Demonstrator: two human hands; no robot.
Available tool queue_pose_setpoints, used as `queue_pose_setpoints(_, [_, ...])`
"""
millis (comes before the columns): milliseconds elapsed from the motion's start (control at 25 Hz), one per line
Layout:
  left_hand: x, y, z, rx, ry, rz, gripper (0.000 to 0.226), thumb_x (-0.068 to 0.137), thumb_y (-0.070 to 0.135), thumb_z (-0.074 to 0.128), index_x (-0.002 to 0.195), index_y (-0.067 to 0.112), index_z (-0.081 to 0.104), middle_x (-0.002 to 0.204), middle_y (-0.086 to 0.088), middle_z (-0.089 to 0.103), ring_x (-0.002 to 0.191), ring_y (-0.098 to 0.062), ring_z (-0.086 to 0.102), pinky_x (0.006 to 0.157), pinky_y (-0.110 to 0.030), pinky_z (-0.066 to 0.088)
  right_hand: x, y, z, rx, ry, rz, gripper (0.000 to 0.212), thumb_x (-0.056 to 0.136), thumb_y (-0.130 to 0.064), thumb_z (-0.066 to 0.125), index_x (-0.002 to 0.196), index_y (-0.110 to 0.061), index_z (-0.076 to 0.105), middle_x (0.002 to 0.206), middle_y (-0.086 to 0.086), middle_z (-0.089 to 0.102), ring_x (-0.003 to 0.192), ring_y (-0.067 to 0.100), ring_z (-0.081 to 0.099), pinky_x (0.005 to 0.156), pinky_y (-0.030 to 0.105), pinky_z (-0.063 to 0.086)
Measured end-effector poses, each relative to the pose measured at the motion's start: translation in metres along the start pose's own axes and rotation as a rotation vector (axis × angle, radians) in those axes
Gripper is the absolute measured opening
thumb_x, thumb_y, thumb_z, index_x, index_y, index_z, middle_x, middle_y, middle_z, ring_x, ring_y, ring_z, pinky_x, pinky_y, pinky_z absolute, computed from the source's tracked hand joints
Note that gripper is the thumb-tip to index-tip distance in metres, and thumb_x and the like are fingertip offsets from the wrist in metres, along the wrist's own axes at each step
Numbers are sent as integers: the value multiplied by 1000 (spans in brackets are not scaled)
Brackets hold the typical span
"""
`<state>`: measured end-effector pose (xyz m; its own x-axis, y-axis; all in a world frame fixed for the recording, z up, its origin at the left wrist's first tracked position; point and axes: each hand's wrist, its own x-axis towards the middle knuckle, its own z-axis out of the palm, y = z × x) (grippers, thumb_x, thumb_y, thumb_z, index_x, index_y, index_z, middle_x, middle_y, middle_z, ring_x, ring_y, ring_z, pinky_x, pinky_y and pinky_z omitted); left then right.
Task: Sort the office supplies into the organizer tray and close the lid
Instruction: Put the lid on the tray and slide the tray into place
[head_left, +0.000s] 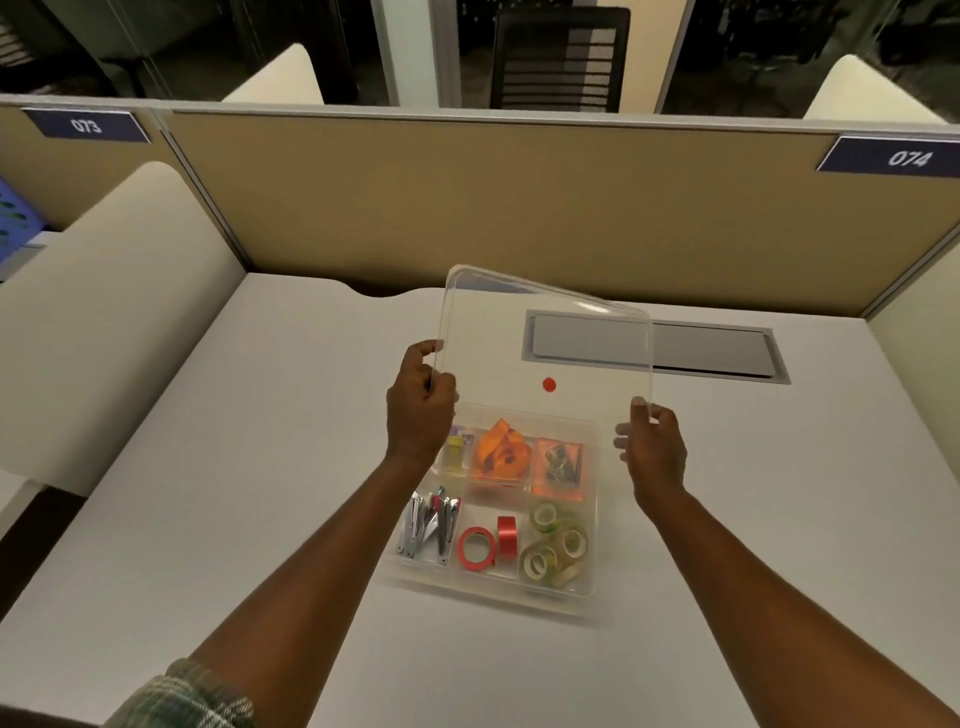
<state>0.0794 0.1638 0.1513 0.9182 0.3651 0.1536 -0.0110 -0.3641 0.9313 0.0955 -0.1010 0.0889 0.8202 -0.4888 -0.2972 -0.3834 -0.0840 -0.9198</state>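
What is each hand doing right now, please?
Left hand: closed on the left edge of the clear lid.
Right hand: closed on the lid's right edge, held above the organizer tray.

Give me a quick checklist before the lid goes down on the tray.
1. Left hand grip on lid: ok, pinching its left edge.
2. Right hand grip: ok, holding the right edge.
3. Lid lined up over tray: not ok, tilted and set back.
4. Supplies inside compartments: ok; staplers, red tape, clear tape are in.
5. Anything poking above the rim: cannot tell.
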Motion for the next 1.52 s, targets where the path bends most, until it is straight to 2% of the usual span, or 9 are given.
queue_pose_setpoints(120, [-4, -36, 1, 194, 56, -55, 31, 90, 8, 52, 120, 13, 59, 71, -4, 54, 64, -18, 52, 65, -35, 47, -16, 26, -3, -85, -23, 46, 28, 98, -41, 54, 109, -15, 59, 95, 8, 72, 81, 23, 69, 84, 47, 57])
queue_pose_setpoints(240, [-15, -72, -1, 374, 25, -140, 35, 90, 9, 53, 125, 11, 59, 101, -12, 59, 90, -26, 60, 82, -36, 49, -34, 57, -8, -365, -35, -51, 27, 97, -34, 56, 107, -11, 64, 108, 10, 67, 103, 31, 63, 86, 37, 48])
queue_pose_setpoints(480, [-34, -111, -6, 590, -112, -276, 42, 89, 6, 49, 130, 5, 57, 115, -21, 54, 105, -38, 59, 89, -46, 53, -60, 91, -16, -587, -152, -106, 30, 96, -26, 59, 114, -2, 64, 107, 18, 65, 105, 36, 62, 89, 39, 48])
queue_pose_setpoints(720, [-31, -116, -7, 646, -115, -305, 43, 85, 5, 51, 127, 4, 59, 114, -23, 54, 106, -39, 58, 88, -50, 53, -70, 92, -15, -610, -197, -120, 40, 98, -26, 57, 132, -5, 58, 119, 16, 65, 112, 32, 62, 96, 38, 48])
queue_pose_setpoints(920, [-25, -124, -14, 617, -131, -392, 39, 86, 5, 53, 124, 5, 60, 120, -21, 53, 109, -37, 58, 90, -46, 52, -72, 91, -10, -625, -197, -165, 22, 97, -25, 59, 106, -6, 65, 95, 12, 65, 97, 30, 61, 81, 36, 47])
queue_pose_setpoints(1040, [-21, -130, -17, 592, -160, -429, 36, 85, 7, 55, 121, 7, 61, 122, -19, 57, 108, -35, 61, 91, -41, 50, -68, 90, -11, -631, -186, -151, 24, 98, -25, 57, 109, -6, 67, 96, 11, 68, 101, 29, 62, 83, 36, 47])
queue_pose_setpoints(1200, [-17, -132, -20, 575, -152, -468, 26, 80, 10, 59, 105, 6, 64, 105, -12, 66, 96, -28, 61, 74, -29, 42, -63, 87, -13, -544, -148, -33, 23, 98, -27, 56, 110, -12, 70, 102, 5, 73, 99, 25, 65, 81, 30, 46])
queue_pose_setpoints(1280, [-14, -132, -22, 578, -175, -495, 21, 78, 10, 58, 98, 7, 63, 95, -7, 66, 94, -27, 62, 71, -28, 42, -63, 85, -13, -506, -160, 28, 22, 96, -26, 57, 110, -14, 69, 101, 2, 73, 95, 23, 66, 84, 34, 51])
queue_pose_setpoints(1520, [10, -125, -8, 501, -153, -486, 27, 89, 21, 54, 107, 4, 65, 105, -10, 67, 104, -30, 63, 84, -33, 47, -55, 71, -6, -422, -123, 91, 27, 94, -35, 59, 114, -20, 67, 98, 0, 71, 95, 24, 68, 92, 46, 55])
